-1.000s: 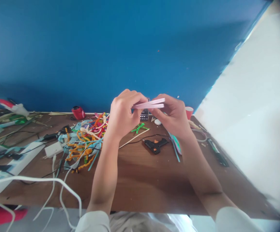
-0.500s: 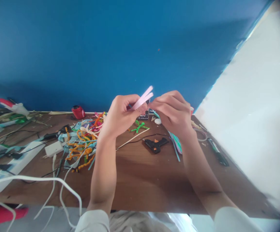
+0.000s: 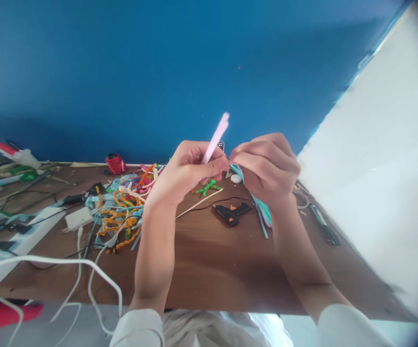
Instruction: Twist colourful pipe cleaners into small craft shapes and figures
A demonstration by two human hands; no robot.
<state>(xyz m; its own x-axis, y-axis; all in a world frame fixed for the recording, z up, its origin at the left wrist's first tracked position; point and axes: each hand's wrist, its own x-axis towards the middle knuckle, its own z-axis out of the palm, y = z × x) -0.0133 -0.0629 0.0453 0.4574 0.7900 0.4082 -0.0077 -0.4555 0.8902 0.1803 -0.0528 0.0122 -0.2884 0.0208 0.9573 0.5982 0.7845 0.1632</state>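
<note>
My left hand is closed around pale pink pipe cleaners, whose fuzzy ends stick up past the thumb and lean right. Close beside it, my right hand is pinched, its fingertips almost meeting the left thumb. What those fingertips hold, if anything, is too small to make out. Below and between the hands, a green pipe-cleaner figure lies on the brown table. A black hot glue gun rests on its side nearer to me.
A tangle of coloured pipe cleaners spreads left of my left arm. Further left are a power strip, a white adapter and loose cables. A red can-like object stands by the blue wall. A marker lies at the right.
Both hands have shifted slightly, the right one moving a little to the right. The pink ends, spread apart before, now stand closer together and more upright.
</note>
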